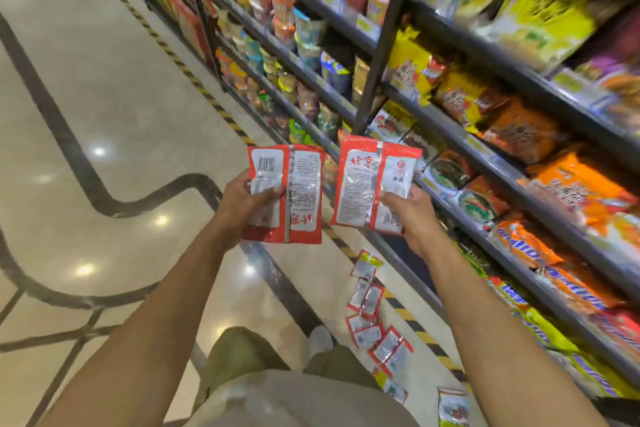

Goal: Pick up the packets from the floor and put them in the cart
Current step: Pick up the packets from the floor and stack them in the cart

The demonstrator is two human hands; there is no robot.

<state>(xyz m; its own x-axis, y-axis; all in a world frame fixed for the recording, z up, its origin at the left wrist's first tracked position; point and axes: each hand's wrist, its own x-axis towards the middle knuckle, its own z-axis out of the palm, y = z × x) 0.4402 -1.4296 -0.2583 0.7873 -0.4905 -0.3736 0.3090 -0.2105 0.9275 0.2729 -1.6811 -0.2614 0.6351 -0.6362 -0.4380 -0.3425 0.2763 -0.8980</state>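
While more lie below, each hand [242, 199] [412, 215] grips one packet [298, 198] [367, 180].

Both hands up mid-frame, left hand [242, 199] gripping one red packet [294, 194], right hand [410, 210] gripping another red packet [370, 180]. More packets on the floor [375, 322] lower right, beside the stocked shelves [485, 135].

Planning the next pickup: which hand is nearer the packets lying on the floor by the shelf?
Right. The right hand, holding a red packet, is almost directly above the floor packets; the left hand, holding a second packet, is farther out over the aisle.
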